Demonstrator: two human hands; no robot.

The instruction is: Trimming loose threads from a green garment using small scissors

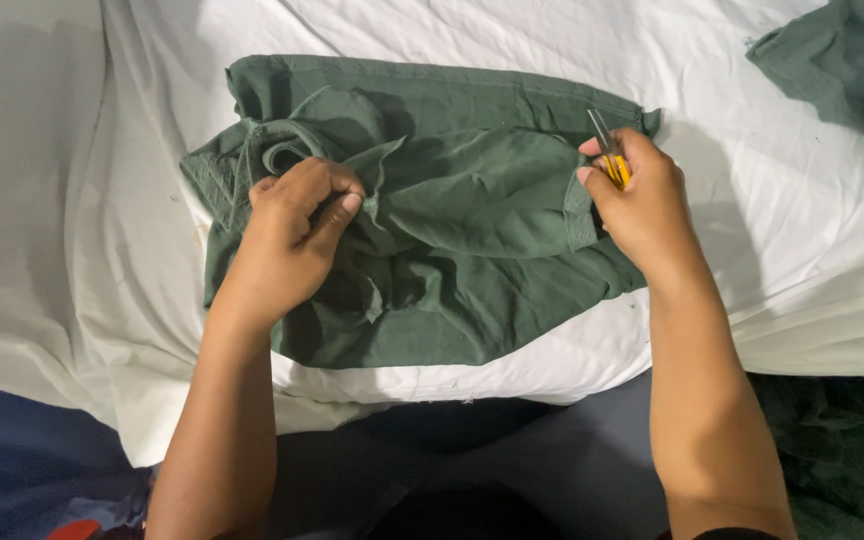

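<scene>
**Green garment gripped at both ends, tool not yet applied**

Left hand (297,235) clenched on a bunched fold of the green garment (452,230) spread on the white sheet (752,250). Right hand (642,205) closed around small yellow-handled snips (609,150) — also pinching the cloth's edge just below. No cut or loose thread visible; work judged barely begun. Counted: one garment in hand, one pair of snips — a second green cloth (847,60) well beyond the right grip.

A dark green garment (472,230) lies on a plain white sheet (782,250); yellow-handled snips (610,152) (blades silver) show at 2 o'clock, and more green cloth (847,60) sits farther out at 2 o'clock.
</scene>
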